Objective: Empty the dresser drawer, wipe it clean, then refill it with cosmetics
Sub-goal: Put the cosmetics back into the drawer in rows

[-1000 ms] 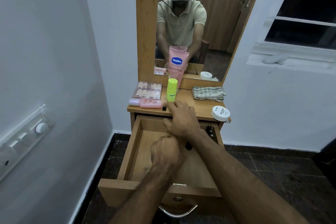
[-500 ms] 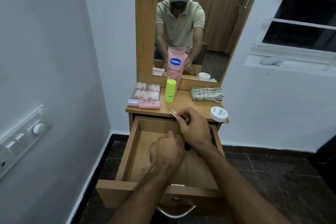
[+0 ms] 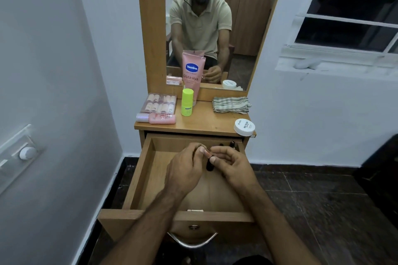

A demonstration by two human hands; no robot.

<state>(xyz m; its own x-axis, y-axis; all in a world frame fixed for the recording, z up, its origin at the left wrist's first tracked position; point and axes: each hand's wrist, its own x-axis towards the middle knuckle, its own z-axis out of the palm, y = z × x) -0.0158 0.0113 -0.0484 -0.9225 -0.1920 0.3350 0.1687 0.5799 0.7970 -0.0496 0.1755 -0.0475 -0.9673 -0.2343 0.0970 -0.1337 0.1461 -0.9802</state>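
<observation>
1. Lipstick [image 3: 209, 162], a small dark tube with a pinkish end showing, sits between both hands above the open drawer [image 3: 137, 180].
2. Left hand [image 3: 185, 173] has its fingers curled, thumb and fingertips pinching the tube's upper end.
3. Right hand [image 3: 231, 164] pinches the same tube from the other side, thumb pressed on it and fingers bent above.
4. Both hands hover over the drawer's rear half; its wooden floor is bare where visible, with two small dark items [image 3: 232, 143] at the back right corner, too small to identify.
5. A curved metal handle [image 3: 192, 241] hangs on the drawer front.
6. On the dresser top [image 3: 204, 123], left side: a clear box of small bottles [image 3: 159, 103], with a pink bottle [image 3: 156, 118] lying just in front of it.
7. A lime-green bottle [image 3: 187, 102] stands upright beside them, and a pink Vaseline tube [image 3: 192, 75] leans against the mirror [image 3: 243, 28] behind it.
8. A folded checked cloth [image 3: 231, 105] lies at the right rear, and a white jar [image 3: 244, 127] sits at the front right corner.
</observation>
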